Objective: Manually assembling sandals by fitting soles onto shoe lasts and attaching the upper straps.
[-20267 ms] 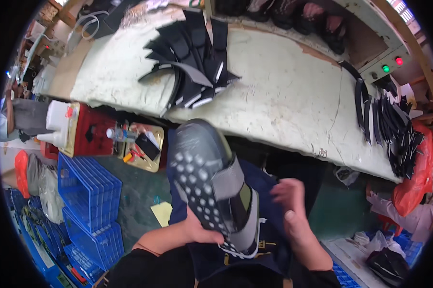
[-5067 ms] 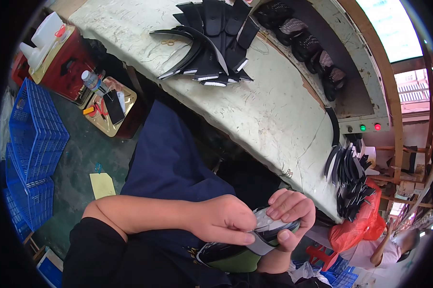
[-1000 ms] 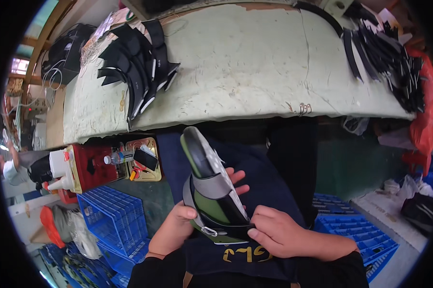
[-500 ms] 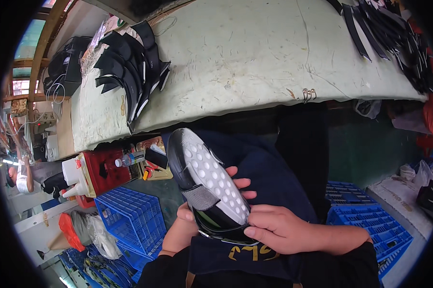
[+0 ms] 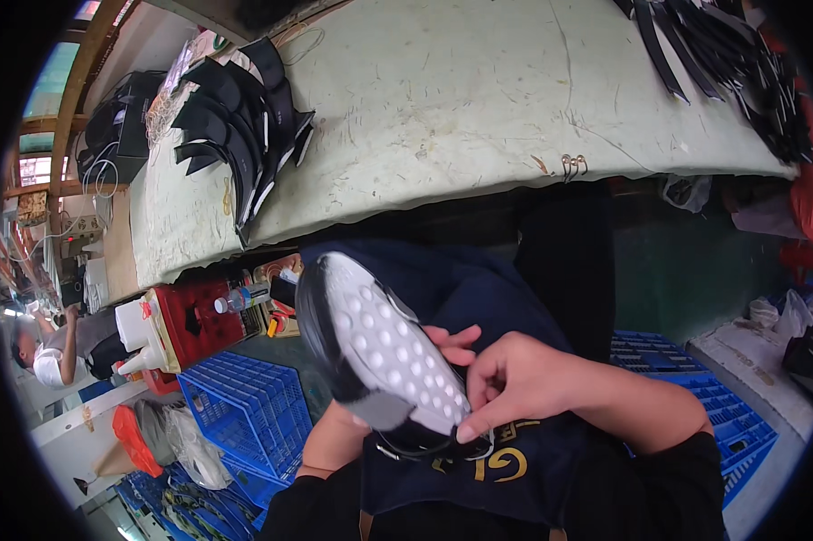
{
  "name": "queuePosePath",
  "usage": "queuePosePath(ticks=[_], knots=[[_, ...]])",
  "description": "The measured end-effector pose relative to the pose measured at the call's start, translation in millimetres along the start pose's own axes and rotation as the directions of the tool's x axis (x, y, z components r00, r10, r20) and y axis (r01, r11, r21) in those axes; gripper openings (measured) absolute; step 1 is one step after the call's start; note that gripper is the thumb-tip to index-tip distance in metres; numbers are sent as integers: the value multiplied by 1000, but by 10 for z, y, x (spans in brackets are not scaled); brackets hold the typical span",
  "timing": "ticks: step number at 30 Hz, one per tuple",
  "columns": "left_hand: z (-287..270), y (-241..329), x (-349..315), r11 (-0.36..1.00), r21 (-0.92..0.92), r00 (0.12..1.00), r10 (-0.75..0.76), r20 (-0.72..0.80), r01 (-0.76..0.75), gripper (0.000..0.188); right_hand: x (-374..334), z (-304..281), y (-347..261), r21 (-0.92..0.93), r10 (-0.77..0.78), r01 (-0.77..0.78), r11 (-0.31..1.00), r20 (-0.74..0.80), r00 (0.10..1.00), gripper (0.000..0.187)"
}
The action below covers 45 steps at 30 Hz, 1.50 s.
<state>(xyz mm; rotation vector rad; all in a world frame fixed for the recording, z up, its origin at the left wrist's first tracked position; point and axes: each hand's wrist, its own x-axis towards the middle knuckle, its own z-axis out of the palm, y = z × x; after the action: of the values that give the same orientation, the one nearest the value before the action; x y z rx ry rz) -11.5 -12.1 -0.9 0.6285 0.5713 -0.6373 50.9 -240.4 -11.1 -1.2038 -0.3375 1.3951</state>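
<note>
A sandal (image 5: 384,338) with a dark sole edge and a grey footbed covered in pale round bumps is held upright and tilted in front of my apron. A grey textured strap (image 5: 379,412) crosses its lower part. My left hand (image 5: 454,343) is wrapped round the sandal from beneath, with its fingers showing past the right side; the palm is hidden. At the sandal's lower right end, my right hand (image 5: 519,383) is closed, its thumb against the footbed edge beside a thin black strap. What those fingers pinch is partly hidden.
The pale worktable (image 5: 443,108) ahead bears black strap pieces (image 5: 244,126) at left and another black bundle (image 5: 722,72) at right. Blue crates (image 5: 244,410) stand on both sides. A red container (image 5: 199,320) and a bottle (image 5: 240,298) are at left, where another person (image 5: 59,356) works.
The sandal has shifted left and rolled slightly, its dark side showing more. My right hand has risen and curled, its thumb still at the sandal's end. The other person's arm has moved.
</note>
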Motion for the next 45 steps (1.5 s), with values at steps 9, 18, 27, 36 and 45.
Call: queuePosePath(ticks=[9,18,27,36,45], knots=[[-521,-348,51,936,-120,910,349,224,-330,119,431,292,-12,-649,-783,463,603,-373,497,68],[-259,-179,-22,955,-187,931,271,245,-229,114,458,116,-168,-900,-856,226,373,-240,458,88],[111,-17,-155,458,556,719,491,492,-693,113,28,189,-4,-102,-530,554,826,-473,704,107],[59,-400,652,925,-48,835,360,417,-376,70,2,143,-200,-677,-716,250,692,-600,356,84],[-470,-254,729,935,-60,795,330,510,-350,96,-121,362,-256,-942,-704,-33,333,-272,656,51]])
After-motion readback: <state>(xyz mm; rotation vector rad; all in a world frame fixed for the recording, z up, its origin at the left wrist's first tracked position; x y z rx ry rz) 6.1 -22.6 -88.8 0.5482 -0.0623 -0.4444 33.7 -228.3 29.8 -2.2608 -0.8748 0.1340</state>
